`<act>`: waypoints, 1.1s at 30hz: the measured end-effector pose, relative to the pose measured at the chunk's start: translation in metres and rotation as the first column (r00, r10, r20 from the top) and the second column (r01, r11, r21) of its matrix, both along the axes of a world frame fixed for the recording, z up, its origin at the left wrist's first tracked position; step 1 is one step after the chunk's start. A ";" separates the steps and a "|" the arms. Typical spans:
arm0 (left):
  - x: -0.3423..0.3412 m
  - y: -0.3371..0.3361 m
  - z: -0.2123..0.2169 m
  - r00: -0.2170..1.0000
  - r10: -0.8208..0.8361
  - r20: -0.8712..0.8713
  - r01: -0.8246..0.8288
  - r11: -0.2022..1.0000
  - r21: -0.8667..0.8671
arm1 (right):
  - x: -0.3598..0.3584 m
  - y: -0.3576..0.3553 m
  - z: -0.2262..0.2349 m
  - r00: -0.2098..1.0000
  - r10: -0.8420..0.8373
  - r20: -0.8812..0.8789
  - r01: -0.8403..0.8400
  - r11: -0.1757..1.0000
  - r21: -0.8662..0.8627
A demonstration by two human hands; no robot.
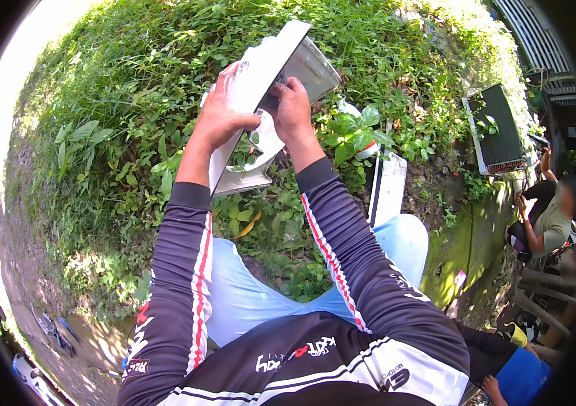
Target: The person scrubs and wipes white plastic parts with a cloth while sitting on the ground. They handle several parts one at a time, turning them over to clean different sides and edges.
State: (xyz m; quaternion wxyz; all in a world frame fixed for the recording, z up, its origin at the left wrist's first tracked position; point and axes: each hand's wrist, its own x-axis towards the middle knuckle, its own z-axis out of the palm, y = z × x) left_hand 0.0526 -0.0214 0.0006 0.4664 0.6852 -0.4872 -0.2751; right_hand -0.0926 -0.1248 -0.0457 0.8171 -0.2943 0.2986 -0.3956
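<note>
A white plastic housing panel (271,57), with whitish foam on its face and a curved cut-out lower down, is held tilted above the plants. My left hand (219,115) grips it from the left, fingers over the white face and thumb across the edge. Inside the panel, my right hand (293,111) has its fingers curled around something dark, mostly hidden. Close by on the right, a white container with a red band (368,150) lies partly under leaves. Below that rests a white strip-shaped panel (389,186) beside my knee.
Dense grass and leafy weeds (119,101) surround the work. A dark finned coil unit (498,132) stands at the right. Beyond it a person (550,220) sits with arms raised. Another person in blue (523,371) is close at the lower right.
</note>
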 end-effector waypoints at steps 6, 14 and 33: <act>0.005 0.005 -0.001 0.988 -0.038 -0.152 0.030 0.998 -0.055 | -0.006 -0.025 -0.007 0.835 -0.505 -0.219 0.243 0.694 -0.677; 0.000 0.011 0.002 0.966 -0.052 -0.255 0.032 0.996 -0.085 | 0.013 -0.052 0.004 0.857 -0.504 -0.107 0.392 0.772 -0.500; 0.037 0.034 0.034 0.644 -0.100 -0.759 -0.234 0.919 -0.319 | 0.039 0.083 0.060 0.811 0.309 -0.497 -0.560 0.658 -0.503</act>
